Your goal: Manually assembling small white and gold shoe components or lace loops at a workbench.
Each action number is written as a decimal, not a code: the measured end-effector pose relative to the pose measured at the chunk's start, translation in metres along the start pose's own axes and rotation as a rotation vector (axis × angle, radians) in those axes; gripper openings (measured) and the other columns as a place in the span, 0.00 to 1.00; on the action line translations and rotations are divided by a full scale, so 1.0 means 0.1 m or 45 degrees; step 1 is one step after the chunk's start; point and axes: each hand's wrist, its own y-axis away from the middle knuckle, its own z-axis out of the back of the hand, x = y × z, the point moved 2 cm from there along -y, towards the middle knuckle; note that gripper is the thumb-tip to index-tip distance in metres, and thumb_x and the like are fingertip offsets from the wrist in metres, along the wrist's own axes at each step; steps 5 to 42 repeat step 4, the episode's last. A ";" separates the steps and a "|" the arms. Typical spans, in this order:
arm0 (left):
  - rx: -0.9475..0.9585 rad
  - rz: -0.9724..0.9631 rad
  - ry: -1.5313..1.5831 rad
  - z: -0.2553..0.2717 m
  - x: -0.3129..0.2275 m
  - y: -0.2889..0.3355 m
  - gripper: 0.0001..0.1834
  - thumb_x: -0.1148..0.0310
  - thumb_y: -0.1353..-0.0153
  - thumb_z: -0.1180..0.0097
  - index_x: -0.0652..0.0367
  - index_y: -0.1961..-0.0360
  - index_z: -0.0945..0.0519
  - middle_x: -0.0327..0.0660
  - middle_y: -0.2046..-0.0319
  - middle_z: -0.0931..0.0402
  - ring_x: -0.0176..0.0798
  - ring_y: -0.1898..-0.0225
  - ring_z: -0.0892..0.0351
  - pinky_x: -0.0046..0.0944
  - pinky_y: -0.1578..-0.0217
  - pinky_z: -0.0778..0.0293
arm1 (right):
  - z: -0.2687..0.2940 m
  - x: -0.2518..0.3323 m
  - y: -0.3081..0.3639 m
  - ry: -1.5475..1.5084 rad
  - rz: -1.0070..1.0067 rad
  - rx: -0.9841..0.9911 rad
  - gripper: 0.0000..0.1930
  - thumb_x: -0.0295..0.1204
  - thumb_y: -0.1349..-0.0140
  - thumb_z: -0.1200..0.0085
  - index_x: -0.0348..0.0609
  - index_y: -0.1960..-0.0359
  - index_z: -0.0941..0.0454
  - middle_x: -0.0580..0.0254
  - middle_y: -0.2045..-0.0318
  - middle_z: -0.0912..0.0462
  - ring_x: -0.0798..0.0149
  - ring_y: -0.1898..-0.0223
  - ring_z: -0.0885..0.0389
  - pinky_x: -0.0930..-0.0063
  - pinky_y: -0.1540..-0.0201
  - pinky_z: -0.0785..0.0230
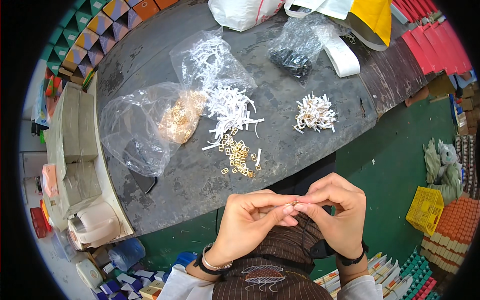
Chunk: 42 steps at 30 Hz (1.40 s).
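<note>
In front of my lap, past the table's near edge, my left hand (250, 220) and my right hand (340, 212) meet fingertip to fingertip. Both pinch a small gold buckle (294, 203), mostly covered by the fingers; whether a white strip is in it, I cannot tell. Beyond them on the dark table lies a loose heap of gold buckles (239, 156). White strips (227, 104) spill from a clear plastic bag (182, 52) behind that heap. To the right sits a separate pile of white strips with gold pieces (316, 114).
Another clear bag (130, 107) holds more gold buckles, with a dark flat object (145, 181) by it. Bubble wrap (300, 42), a white band roll (342, 55) and bags stand at the back. Stacked boxes line the left; a yellow crate (425, 210) is on the green floor.
</note>
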 end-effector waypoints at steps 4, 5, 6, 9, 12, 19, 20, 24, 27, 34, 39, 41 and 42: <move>-0.067 -0.078 -0.198 0.01 0.03 0.01 0.08 0.83 0.41 0.45 0.71 0.60 0.19 0.54 0.63 0.19 0.40 0.67 0.16 0.32 0.66 0.17 | -0.01 0.01 -0.02 0.045 -0.003 -0.016 0.07 0.14 0.49 0.39 0.35 0.69 0.16 0.56 0.69 0.20 0.68 0.70 0.17 0.82 0.71 0.22; -0.067 -0.078 -0.198 0.01 0.03 0.01 0.08 0.83 0.41 0.45 0.71 0.60 0.19 0.54 0.63 0.19 0.40 0.67 0.16 0.32 0.66 0.17 | -0.01 0.01 -0.02 0.045 -0.003 -0.016 0.07 0.14 0.49 0.39 0.35 0.69 0.16 0.56 0.69 0.20 0.68 0.70 0.17 0.82 0.71 0.22; -0.067 -0.078 -0.198 0.01 0.03 0.01 0.08 0.83 0.41 0.45 0.71 0.60 0.19 0.54 0.63 0.19 0.40 0.67 0.16 0.32 0.66 0.17 | -0.01 0.01 -0.02 0.045 -0.003 -0.016 0.07 0.14 0.49 0.39 0.35 0.69 0.16 0.56 0.69 0.20 0.68 0.70 0.17 0.82 0.71 0.22; -0.067 -0.078 -0.198 0.01 0.03 0.01 0.08 0.83 0.41 0.45 0.71 0.60 0.19 0.54 0.63 0.19 0.40 0.67 0.16 0.32 0.66 0.17 | -0.01 0.01 -0.02 0.045 -0.003 -0.016 0.07 0.14 0.49 0.39 0.35 0.69 0.16 0.56 0.69 0.20 0.68 0.70 0.17 0.82 0.71 0.22; -0.067 -0.078 -0.198 0.01 0.03 0.01 0.08 0.83 0.41 0.45 0.71 0.60 0.19 0.54 0.63 0.19 0.40 0.67 0.16 0.32 0.66 0.17 | -0.01 0.01 -0.02 0.045 -0.003 -0.016 0.07 0.14 0.49 0.39 0.35 0.69 0.16 0.56 0.69 0.20 0.68 0.70 0.17 0.82 0.71 0.22; -0.067 -0.078 -0.198 0.01 0.03 0.01 0.08 0.83 0.41 0.45 0.71 0.60 0.19 0.54 0.63 0.19 0.40 0.67 0.16 0.32 0.66 0.17 | -0.01 0.01 -0.02 0.045 -0.003 -0.016 0.07 0.14 0.49 0.39 0.35 0.69 0.16 0.56 0.69 0.20 0.68 0.70 0.17 0.82 0.71 0.22; -0.067 -0.078 -0.198 0.01 0.03 0.01 0.08 0.83 0.41 0.45 0.71 0.60 0.19 0.54 0.63 0.19 0.40 0.67 0.16 0.32 0.66 0.17 | -0.01 0.01 -0.02 0.045 -0.003 -0.016 0.07 0.14 0.49 0.39 0.35 0.69 0.16 0.56 0.69 0.20 0.68 0.70 0.17 0.82 0.71 0.22; -0.067 -0.078 -0.198 0.01 0.03 0.01 0.08 0.83 0.41 0.45 0.71 0.60 0.19 0.54 0.63 0.19 0.40 0.67 0.16 0.32 0.66 0.17 | -0.01 0.01 -0.02 0.045 -0.003 -0.016 0.07 0.14 0.49 0.39 0.35 0.69 0.16 0.56 0.69 0.20 0.68 0.70 0.17 0.82 0.71 0.22; -0.067 -0.078 -0.198 0.01 0.03 0.01 0.08 0.83 0.41 0.45 0.71 0.60 0.19 0.54 0.63 0.19 0.40 0.67 0.16 0.32 0.66 0.17 | -0.01 0.01 -0.02 0.045 -0.003 -0.016 0.07 0.14 0.49 0.39 0.35 0.69 0.16 0.56 0.69 0.20 0.68 0.70 0.17 0.82 0.71 0.22; -0.067 -0.078 -0.198 0.01 0.03 0.01 0.08 0.83 0.41 0.45 0.71 0.60 0.19 0.54 0.63 0.19 0.40 0.67 0.16 0.32 0.66 0.17 | -0.01 0.01 -0.02 0.045 -0.003 -0.016 0.07 0.14 0.49 0.39 0.35 0.69 0.16 0.56 0.69 0.20 0.68 0.70 0.17 0.82 0.71 0.22; -0.067 -0.078 -0.198 0.01 0.03 0.01 0.08 0.83 0.41 0.45 0.71 0.60 0.19 0.54 0.63 0.19 0.40 0.67 0.16 0.32 0.66 0.17 | -0.01 0.01 -0.02 0.045 -0.003 -0.016 0.07 0.14 0.49 0.39 0.35 0.69 0.16 0.56 0.69 0.20 0.68 0.70 0.17 0.82 0.71 0.22; -0.067 -0.078 -0.198 0.01 0.03 0.01 0.08 0.83 0.41 0.45 0.71 0.60 0.19 0.54 0.63 0.19 0.40 0.67 0.16 0.32 0.66 0.17 | -0.01 0.01 -0.02 0.045 -0.003 -0.016 0.07 0.14 0.49 0.39 0.35 0.69 0.16 0.56 0.69 0.20 0.68 0.70 0.17 0.82 0.71 0.22; -0.067 -0.078 -0.198 0.01 0.03 0.01 0.08 0.83 0.41 0.45 0.71 0.60 0.19 0.54 0.63 0.19 0.40 0.67 0.16 0.32 0.66 0.17 | -0.01 0.01 -0.02 0.045 -0.003 -0.016 0.07 0.14 0.49 0.39 0.35 0.69 0.16 0.56 0.69 0.20 0.68 0.70 0.17 0.82 0.71 0.22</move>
